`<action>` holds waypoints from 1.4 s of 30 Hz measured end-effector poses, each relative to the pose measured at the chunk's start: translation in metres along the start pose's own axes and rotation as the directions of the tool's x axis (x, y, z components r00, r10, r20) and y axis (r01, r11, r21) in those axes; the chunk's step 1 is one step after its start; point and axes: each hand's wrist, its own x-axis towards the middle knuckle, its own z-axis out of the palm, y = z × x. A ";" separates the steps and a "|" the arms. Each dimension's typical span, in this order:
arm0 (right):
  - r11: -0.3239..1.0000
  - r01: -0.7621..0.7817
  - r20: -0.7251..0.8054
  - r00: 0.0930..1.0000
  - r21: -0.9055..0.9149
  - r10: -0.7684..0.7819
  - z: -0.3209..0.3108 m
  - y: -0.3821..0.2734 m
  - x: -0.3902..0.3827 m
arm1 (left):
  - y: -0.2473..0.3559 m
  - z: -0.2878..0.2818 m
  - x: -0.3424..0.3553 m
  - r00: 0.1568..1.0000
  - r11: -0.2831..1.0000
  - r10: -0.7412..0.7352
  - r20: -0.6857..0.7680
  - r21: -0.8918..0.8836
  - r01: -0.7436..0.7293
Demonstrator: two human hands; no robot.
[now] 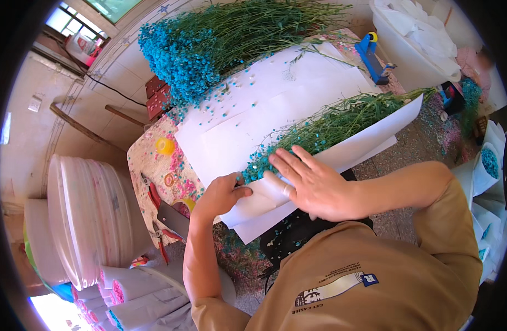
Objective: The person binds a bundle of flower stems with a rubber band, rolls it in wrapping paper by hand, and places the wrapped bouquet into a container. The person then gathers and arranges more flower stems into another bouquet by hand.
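Illumination is bright and diffuse, with glare at the upper-left window (60,21), an overexposed lower-left patch (56,313), soft shading across the white paper (369,140), fisheye curvature and softened detail toward the black rim.

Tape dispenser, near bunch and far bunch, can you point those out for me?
Tape dispenser (370,59): head view, on its blue body.
Near bunch (341,121): head view, on its green stems.
Far bunch (179,58): head view, on its blue blooms.
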 end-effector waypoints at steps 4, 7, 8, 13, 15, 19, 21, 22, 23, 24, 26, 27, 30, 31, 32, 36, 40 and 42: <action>0.997 0.012 0.051 0.999 0.073 -0.015 0.044 0.037 0.039 | -0.030 -0.007 0.026 0.995 0.993 -0.031 0.092 -0.111 0.041; 0.932 -0.074 0.328 0.943 0.354 -0.050 0.044 0.066 0.062 | -0.018 -0.008 0.031 0.991 0.995 -0.064 -0.116 -0.082 0.054; 0.918 -0.063 0.363 0.927 0.391 -0.091 0.046 0.075 0.071 | -0.017 -0.002 0.029 0.917 0.933 0.232 -0.326 0.341 -0.115; 0.810 -0.123 0.548 0.793 0.573 -0.267 0.053 0.123 0.115 | 0.058 0.047 0.007 0.939 0.889 0.221 -0.262 0.451 -0.084; 0.799 -0.148 0.585 0.759 0.582 -0.286 0.061 0.129 0.127 | 0.051 0.055 0.020 0.945 0.831 0.172 -0.278 0.556 0.012; 0.952 0.129 -0.025 0.992 0.278 -0.127 0.081 0.146 0.101 | 0.034 0.035 0.042 0.942 0.814 0.188 -0.278 0.581 0.009; 0.964 0.066 0.163 0.980 0.257 -0.111 0.058 0.154 0.080 | 0.028 0.020 0.056 0.957 0.841 0.213 -0.197 0.536 -0.076; 0.976 -0.021 0.356 0.933 0.214 -0.058 0.046 0.156 0.074 | 0.022 0.013 0.062 0.967 0.837 0.206 -0.151 0.539 -0.095; 0.977 -0.017 0.353 0.934 0.213 -0.061 0.041 0.158 0.078 | 0.016 0.006 0.067 0.966 0.837 0.205 -0.155 0.540 -0.091; 0.954 -0.112 0.505 0.862 0.279 -0.046 0.036 0.167 0.082 | 0.014 -0.005 0.077 0.989 0.851 0.148 -0.029 0.512 -0.113; 0.922 -0.214 0.640 0.767 0.323 -0.046 0.031 0.174 0.091 | 0.002 -0.026 0.093 0.985 0.902 0.034 0.169 0.419 -0.103; 0.905 -0.235 0.652 0.756 0.356 -0.061 0.037 0.176 0.094 | 0.000 -0.033 0.102 0.983 0.900 0.050 0.176 0.419 -0.121; 0.895 -0.217 0.623 0.778 0.391 -0.083 0.044 0.172 0.092 | -0.005 -0.041 0.105 0.959 0.964 -0.024 0.282 0.261 -0.052; 0.903 -0.176 0.586 0.805 0.392 -0.097 0.046 0.171 0.086 | 0.003 -0.036 0.099 0.955 0.963 -0.002 0.295 0.259 -0.078; 0.902 -0.199 0.597 0.799 0.384 -0.078 0.053 0.166 0.076 | 0.011 -0.028 0.090 0.974 0.939 -0.051 0.222 0.343 -0.029; 0.965 -0.025 0.255 0.966 0.261 -0.044 0.071 0.122 0.020 | 0.022 0.038 0.031 0.955 0.802 0.179 -0.235 0.598 -0.004; 0.990 0.036 -0.030 0.999 0.140 -0.032 0.086 0.084 -0.022 | 0.015 0.084 0.000 0.808 0.687 0.411 -0.423 0.726 0.030; 0.982 0.009 0.019 1.000 0.189 -0.013 0.080 0.077 -0.026 | 0.016 0.080 -0.005 0.842 0.742 0.392 -0.370 0.668 -0.052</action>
